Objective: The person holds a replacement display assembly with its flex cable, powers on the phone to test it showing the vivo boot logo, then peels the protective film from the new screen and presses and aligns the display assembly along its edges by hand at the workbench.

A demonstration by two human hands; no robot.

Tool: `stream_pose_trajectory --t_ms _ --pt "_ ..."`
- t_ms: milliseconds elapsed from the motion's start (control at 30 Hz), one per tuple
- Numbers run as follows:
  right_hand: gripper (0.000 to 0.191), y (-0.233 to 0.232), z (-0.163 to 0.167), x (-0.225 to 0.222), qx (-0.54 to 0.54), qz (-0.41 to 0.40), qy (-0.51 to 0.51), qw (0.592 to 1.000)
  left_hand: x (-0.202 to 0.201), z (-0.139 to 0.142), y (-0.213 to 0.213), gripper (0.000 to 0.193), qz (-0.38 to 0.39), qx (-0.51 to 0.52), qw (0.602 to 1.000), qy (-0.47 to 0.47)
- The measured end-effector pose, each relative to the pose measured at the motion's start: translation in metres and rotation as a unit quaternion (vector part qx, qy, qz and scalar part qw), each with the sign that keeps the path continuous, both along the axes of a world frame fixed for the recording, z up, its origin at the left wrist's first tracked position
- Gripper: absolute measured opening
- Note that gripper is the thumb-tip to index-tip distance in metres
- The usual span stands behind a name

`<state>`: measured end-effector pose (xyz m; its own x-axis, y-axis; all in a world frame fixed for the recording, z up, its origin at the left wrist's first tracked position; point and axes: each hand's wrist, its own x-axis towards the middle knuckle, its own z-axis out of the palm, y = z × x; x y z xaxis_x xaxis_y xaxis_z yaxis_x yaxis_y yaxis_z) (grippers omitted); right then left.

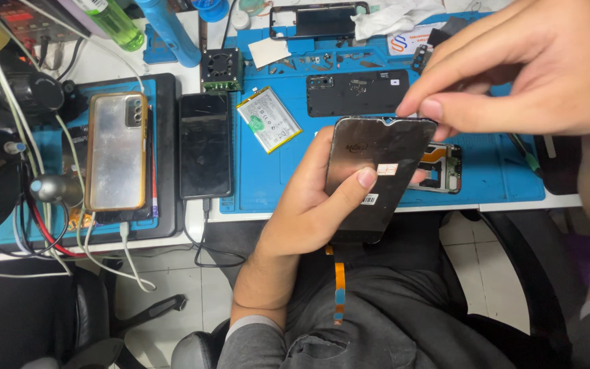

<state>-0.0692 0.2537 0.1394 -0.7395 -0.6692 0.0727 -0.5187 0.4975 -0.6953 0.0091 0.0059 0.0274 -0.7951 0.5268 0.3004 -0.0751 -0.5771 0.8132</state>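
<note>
My left hand [308, 201] holds a dark phone screen panel [377, 160] back side up, thumb pressed on its face near a small sticker. An orange flex cable [339, 287] hangs from the panel's lower end over my lap. My right hand [513, 68] hovers at the panel's top edge, thumb and forefinger pinched together right at the notch; I cannot tell whether anything is between them. Under the panel on the blue work mat [500, 171] lies an opened phone frame [445, 167].
On the mat lie a phone battery [268, 119], a black back cover [358, 92], another screen [319, 20] and small parts. A dark phone [205, 145] on a cable and a gold-cased phone [116, 150] lie at left. Tangled cables and tools crowd the far left.
</note>
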Motion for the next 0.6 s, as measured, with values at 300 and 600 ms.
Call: stream_pose_trajectory --t_ms 300,600 --pt "0.021 -0.006 -0.007 -0.012 0.054 -0.001 0.010 0.999 -0.003 -0.002 0.000 0.045 0.023 -0.042 0.999 -0.003" --pt "0.019 -0.003 -0.016 -0.029 0.042 0.064 0.015 0.997 -0.007 -0.005 -0.002 0.043 0.041 -0.054 0.998 0.003"
